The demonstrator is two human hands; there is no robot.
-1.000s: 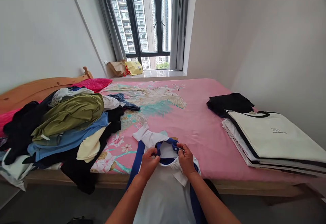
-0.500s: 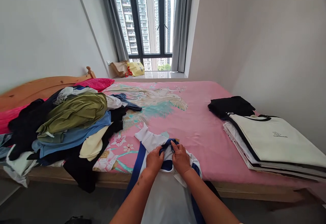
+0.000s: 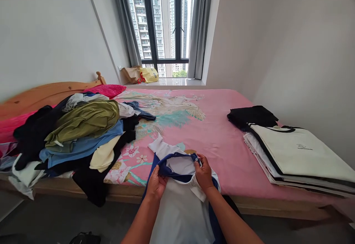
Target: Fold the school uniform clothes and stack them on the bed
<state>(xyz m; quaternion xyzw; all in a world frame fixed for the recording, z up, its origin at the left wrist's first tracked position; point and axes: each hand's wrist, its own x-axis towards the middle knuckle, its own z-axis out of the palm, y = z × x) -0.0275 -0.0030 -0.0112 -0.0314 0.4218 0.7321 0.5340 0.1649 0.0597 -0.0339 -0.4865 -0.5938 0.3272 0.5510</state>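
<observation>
A white shirt [image 3: 180, 207] with a blue collar and blue side panels hangs over the bed's front edge, its upper part lying on the sheet. Its collar is spread into a wide oval. My left hand [image 3: 157, 184] grips the collar's left side, thumb on top and fingers curled beneath. At the collar's right side, by a small button, my right hand [image 3: 203, 171] pinches the blue band between thumb and fingers. A white sleeve sticks out beyond the collar to the upper left. My forearms cover part of the shirt's sides.
On the left of the bed lies a loose heap of clothes [image 3: 85, 122], some hanging over the edge. Folded shirts [image 3: 307, 151] are stacked at right, beside folded black clothing [image 3: 252, 116]. A pink floral sheet [image 3: 222, 136] covers the bed. Bags [image 3: 149, 74] stand on the windowsill.
My hands have moved apart, the left one down and leftward, the right one slightly rightward. The collar, bunched between them before, is now stretched into an oval.
</observation>
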